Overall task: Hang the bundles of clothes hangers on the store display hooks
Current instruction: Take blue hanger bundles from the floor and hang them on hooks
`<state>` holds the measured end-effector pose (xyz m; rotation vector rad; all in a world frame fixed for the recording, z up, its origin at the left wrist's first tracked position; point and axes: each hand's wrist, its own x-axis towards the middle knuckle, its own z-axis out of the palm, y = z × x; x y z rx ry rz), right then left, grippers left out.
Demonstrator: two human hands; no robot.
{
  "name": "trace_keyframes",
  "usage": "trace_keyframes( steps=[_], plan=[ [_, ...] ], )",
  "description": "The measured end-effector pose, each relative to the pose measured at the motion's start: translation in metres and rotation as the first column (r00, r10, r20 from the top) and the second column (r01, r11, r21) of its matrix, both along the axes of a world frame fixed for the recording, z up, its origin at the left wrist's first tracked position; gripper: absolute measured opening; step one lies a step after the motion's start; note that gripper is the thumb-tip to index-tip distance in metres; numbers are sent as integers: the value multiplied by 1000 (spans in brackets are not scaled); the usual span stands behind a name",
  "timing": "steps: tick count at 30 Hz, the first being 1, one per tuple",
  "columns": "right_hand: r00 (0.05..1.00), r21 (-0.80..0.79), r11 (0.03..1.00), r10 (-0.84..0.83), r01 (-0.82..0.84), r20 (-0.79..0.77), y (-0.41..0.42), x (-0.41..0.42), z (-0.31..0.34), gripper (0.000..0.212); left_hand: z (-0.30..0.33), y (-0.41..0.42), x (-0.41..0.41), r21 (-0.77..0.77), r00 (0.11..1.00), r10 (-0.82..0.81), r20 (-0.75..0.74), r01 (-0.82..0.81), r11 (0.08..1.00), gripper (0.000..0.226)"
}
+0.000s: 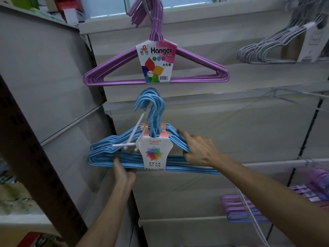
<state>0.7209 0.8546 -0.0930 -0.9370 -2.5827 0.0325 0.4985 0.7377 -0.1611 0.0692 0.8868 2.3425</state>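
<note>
Blue bundle (124, 157): hook tops sat around the white display hook (137, 130), under the purple bundle (156, 68).
Left hand (123, 171): fingers gripped the bottom bars.
Right hand (199, 148): fingers curled round the shoulder.
Risk: I figured letting go early could slide it off.

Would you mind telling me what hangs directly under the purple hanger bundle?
Under the purple hanger bundle hangs a blue hanger bundle on a white display hook; both hands hold it. Its label covers the hangers' middles.
</note>
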Motion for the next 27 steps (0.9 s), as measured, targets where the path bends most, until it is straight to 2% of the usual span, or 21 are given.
trace_keyframes(
  steps=[3,9,17,20,24,27],
  plan=[
    [1000,12,1000,-15,15,23,0,1,1,81,-1,2,5,14,999,-25,36,25,1000,22],
    [996,11,999,-39,38,77,7,-3,4,83,-1,7,6,54,992,-77,104,72,996,22],
    [992,-51,999,-8,14,123,8,-9,-2,81,-16,5,2,42,962,-143,234,137,990,33],
    [992,-63,998,-6,14,127,9,-11,-4,81,-17,6,-1,34,968,-137,209,132,991,36],
    [989,-80,997,7,5,145,10,-14,-6,84,-17,6,-5,-20,979,-141,146,146,989,51],
    [987,-117,993,30,-12,155,12,-16,-8,87,-16,6,-7,-36,986,-123,115,128,991,53]
  ],
)
